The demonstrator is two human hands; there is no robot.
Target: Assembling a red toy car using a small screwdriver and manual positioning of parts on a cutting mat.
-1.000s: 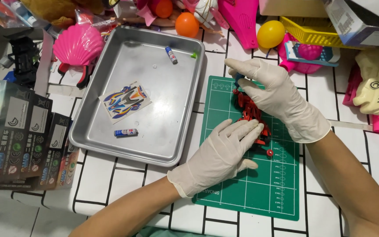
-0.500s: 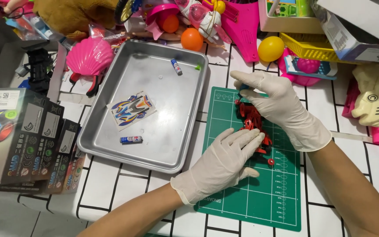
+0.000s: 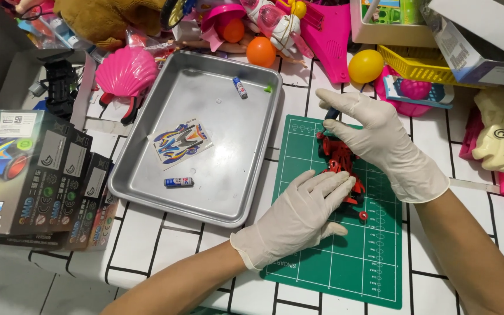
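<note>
Head view, the only one. Both hands gloved in white. Left hand (image 3: 298,216) lies flat on the green cutting mat (image 3: 345,262), fingers straight and close together, tips touching the near side of a small red toy car chassis (image 3: 340,160); it pins rather than grips. Right hand (image 3: 374,137) arches over the far end of the chassis, fingers spread and curved, thumb side against a dark part at the car's far end; whether it actually pinches anything cannot be told, since the palm hides the contact. The chassis sits on the far half of the mat, which lies toward the desk's right side on a white tile-pattern cover. Just left of the mat: a metal tray (image 3: 147,175) holding a sticker sheet (image 3: 181,143) and two small batteries, one near the far rim (image 3: 240,87), one near the near rim (image 3: 178,182). Dark product boxes (image 3: 24,175) stacked at the desk's left edge; toys crowd the far edge, among them a pink shell (image 3: 125,73), an orange ball (image 3: 261,51) and a yellow ball (image 3: 366,65). Risk, as a judgement: small red parts lie loose beside the chassis and could roll off the mat if a hand shifts; gloves dull the touch, so a slip seems plausible.
</note>
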